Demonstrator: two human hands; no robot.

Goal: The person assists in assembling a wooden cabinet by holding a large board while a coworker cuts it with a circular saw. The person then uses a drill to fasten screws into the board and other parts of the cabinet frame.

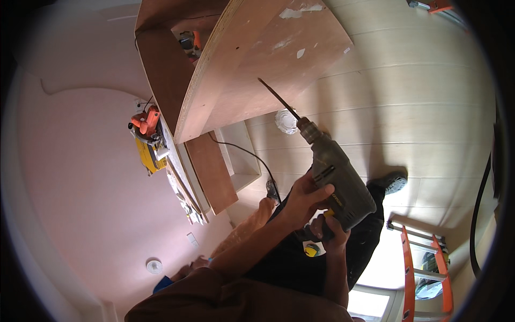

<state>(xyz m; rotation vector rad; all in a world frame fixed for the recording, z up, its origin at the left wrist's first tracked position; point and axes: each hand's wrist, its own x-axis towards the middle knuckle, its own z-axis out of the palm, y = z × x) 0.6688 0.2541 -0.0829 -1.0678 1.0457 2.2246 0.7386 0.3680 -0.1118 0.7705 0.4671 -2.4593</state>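
Fingers of my left hand point(303, 198) wrap the upper body of the grey drill point(338, 180), knuckles toward the plywood panel point(257, 64); fingers of my right hand point(330, 231) are closed round its grip below, one finger by the yellow trigger area, though I cannot tell whether it presses.

Taking the drill as my landmark and going left to right: far to its left an orange and yellow power saw point(147, 139) rests on a ledge against the pink wall; nearer, up and to the left, the plywood panel tilts overhead, forming one side of an open wooden box point(161, 59); inside that box, at its top, I see a small dark and orange tool point(189, 43), too small to tell its kind; a loose brown board point(212, 172) hangs below the panel, left of the drill.

The drill's long axis runs from my hands at lower right up to upper left; its long bit point(276, 99) points at the panel face, the tip just beside or touching the wood, I cannot tell which; both hands sit at the rear end, the left nearer the chuck.

Right of the drill, an orange ladder point(426, 268) stands below; a black cable point(477, 209) hangs at the far right.
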